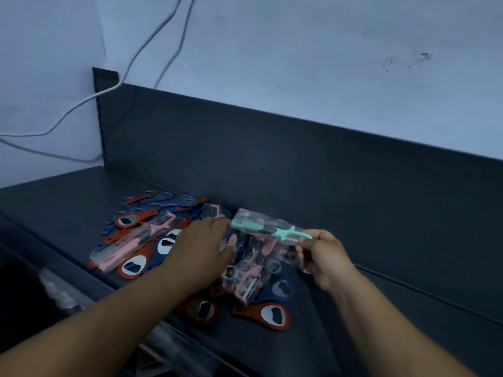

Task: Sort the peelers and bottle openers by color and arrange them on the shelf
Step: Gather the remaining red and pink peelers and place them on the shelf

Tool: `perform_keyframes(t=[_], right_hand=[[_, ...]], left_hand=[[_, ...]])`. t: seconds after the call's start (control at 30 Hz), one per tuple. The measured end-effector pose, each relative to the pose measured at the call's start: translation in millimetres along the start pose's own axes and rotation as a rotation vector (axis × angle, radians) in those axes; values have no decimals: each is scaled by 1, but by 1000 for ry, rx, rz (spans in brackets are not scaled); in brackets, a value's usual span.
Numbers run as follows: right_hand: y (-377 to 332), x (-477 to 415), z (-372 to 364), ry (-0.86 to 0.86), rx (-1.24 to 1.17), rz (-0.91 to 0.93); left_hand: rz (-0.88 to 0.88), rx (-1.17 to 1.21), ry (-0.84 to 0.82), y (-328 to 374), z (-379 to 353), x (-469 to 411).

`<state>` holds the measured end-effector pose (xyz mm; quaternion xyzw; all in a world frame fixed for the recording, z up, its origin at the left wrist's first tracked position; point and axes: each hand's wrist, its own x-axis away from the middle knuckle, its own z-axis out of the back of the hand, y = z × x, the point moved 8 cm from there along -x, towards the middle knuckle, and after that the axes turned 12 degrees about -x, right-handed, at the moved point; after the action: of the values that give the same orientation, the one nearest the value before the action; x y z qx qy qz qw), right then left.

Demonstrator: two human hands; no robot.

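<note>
Peelers in clear packets and red and blue bottle openers lie heaped on the dark shelf, under and between our hands. Our left hand rests with straight fingers on the heap. Our right hand, near it, pinches one end of a mint-green peeler held just above the heap.

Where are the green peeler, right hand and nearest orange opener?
green peeler (283, 232): head view, its middle.
right hand (324, 255): head view, its back.
nearest orange opener (264, 314): head view, metal plate.

openers and peelers on shelf
</note>
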<state>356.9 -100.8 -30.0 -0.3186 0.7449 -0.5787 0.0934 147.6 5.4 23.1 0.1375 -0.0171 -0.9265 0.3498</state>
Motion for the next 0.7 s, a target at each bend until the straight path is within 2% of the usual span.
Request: perform_keyframes(t=[0.17, 0.23, 0.33, 0.5, 0.6, 0.7], right_hand=[[-23, 5, -34, -313, 111, -19], [-25, 6, -47, -390, 129, -27], [-22, 3, -61, -428, 58, -58], [-8, 2, -74, -421, -208, -146], [14, 20, -89, -499, -105, -238], [29, 36, -112, -581, -76, -268]], left_hand=[[23, -135, 65, -5, 5, -11], [54, -164, 71, -12, 1, -14], [78, -124, 123, -21, -3, -14], [83, -83, 116, -19, -3, -10], [106, 47, 54, -14, -6, -14], [5, 114, -16, -1, -7, -22]])
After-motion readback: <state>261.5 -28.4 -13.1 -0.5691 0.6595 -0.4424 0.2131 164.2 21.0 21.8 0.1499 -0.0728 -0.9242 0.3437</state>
